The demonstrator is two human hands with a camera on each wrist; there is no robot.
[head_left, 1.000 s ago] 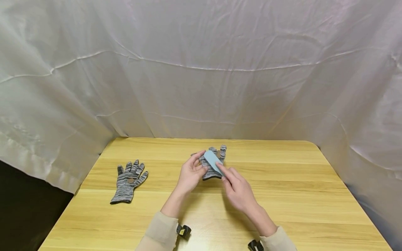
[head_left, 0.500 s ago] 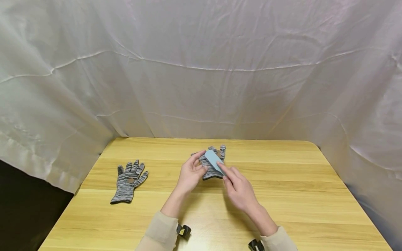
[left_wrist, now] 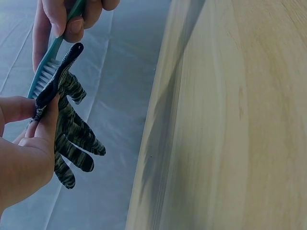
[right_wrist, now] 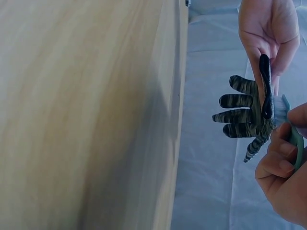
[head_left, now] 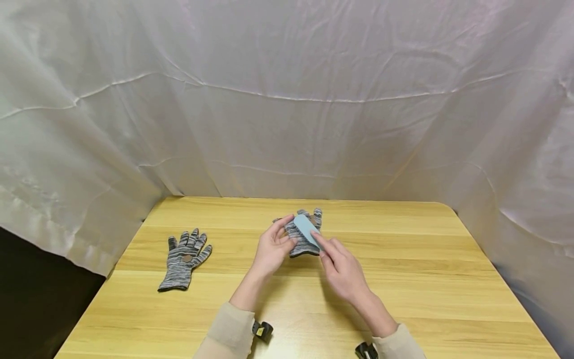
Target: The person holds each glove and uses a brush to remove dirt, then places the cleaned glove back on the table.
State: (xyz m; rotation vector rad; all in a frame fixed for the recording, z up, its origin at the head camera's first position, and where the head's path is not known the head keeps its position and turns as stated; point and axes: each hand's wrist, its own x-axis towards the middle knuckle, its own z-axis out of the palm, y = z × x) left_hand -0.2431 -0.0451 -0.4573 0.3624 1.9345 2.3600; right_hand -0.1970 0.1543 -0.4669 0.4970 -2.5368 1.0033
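Note:
In the head view my left hand (head_left: 271,249) pinches a grey-and-black knit glove (head_left: 301,245) by its left side. The left wrist view shows the thumb on one face of the glove (left_wrist: 72,124) and fingers behind it, below the dark cuff. My right hand (head_left: 343,269) grips a light blue brush (head_left: 306,229) by its handle, index finger stretched along its back. White bristles (left_wrist: 45,74) meet the glove near the cuff in the left wrist view. The right wrist view shows the brush (right_wrist: 296,139) from the side, its bristles against the glove (right_wrist: 247,110).
A second matching glove (head_left: 179,264), with a brown round spot, lies flat on the left of the wooden table (head_left: 417,279). A pale grey curtain (head_left: 278,124) hangs around the table's back and sides. Both wrists wear small black cameras.
The brush and my right hand have shifted very slightly to the right across the glove. My left hand keeps its hold, and the second glove lies where it was.

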